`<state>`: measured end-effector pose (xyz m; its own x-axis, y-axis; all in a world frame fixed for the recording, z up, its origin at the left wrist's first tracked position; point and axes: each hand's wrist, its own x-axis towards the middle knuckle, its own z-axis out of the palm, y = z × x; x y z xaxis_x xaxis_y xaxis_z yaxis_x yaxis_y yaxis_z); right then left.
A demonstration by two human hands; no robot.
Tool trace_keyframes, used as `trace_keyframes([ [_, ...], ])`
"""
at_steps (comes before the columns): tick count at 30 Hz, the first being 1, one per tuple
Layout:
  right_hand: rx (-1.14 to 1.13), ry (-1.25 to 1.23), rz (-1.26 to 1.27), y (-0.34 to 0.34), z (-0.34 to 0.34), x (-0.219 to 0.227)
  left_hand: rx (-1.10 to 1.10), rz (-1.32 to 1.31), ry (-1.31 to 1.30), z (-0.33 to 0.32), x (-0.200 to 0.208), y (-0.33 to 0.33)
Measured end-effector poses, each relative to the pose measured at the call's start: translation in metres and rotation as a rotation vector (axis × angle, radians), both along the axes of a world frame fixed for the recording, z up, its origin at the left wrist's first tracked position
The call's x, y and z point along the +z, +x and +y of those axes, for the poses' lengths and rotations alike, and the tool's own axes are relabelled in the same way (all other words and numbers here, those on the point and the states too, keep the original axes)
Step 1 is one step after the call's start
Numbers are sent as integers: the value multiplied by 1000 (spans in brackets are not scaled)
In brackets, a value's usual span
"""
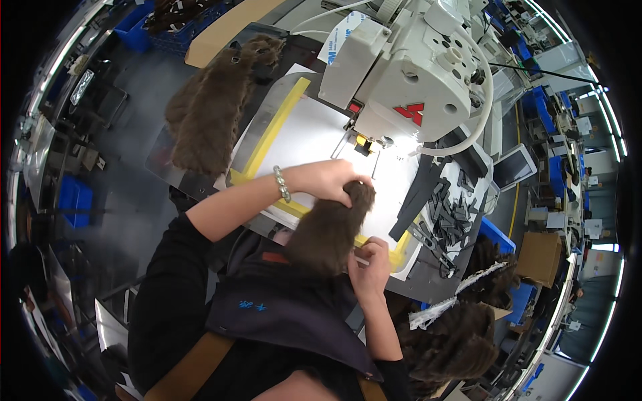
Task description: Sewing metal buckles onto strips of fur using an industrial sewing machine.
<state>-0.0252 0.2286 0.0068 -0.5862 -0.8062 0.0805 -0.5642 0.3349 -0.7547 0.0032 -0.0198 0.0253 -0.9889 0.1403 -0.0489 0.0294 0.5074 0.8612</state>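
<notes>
A brown fur piece [324, 234] hangs over the near edge of the white work surface [314, 123], close to my body. My left hand [326, 182] is closed on its upper end, thumb and fingers pinching the fur. At the piece's lower right edge my right hand [372, 269] is closed, fingers curled in. A small pale bit shows by those fingers; whether they grip the fur or that bit, I cannot make out. Just beyond my hands stands a white sewing machine [408, 87], its lamp lit over the needle area [364, 145].
Yellow tape [274, 130] borders the work surface. Brown fur pieces [214, 107] lie at the far left. Black strips [448, 210] are scattered on the right, with a metal tool [431, 246] beside them. A tablet [513, 167] stands beyond; more fur [455, 341] is heaped at lower right.
</notes>
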Motion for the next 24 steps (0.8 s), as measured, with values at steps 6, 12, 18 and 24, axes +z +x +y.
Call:
trace_keyframes([
  [6, 200, -33, 543, -22, -20, -5, 236, 270, -188, 37, -18, 8],
  [12, 234, 0, 483, -24, -23, -7, 318, 516, -685, 11, -35, 4],
  [18, 235, 25, 462, -23, -20, -5, 320, 591, -699, 15, -37, -3],
  [24, 225, 21, 456, -22, -19, -6, 306, 527, -658, 16, -40, -2],
])
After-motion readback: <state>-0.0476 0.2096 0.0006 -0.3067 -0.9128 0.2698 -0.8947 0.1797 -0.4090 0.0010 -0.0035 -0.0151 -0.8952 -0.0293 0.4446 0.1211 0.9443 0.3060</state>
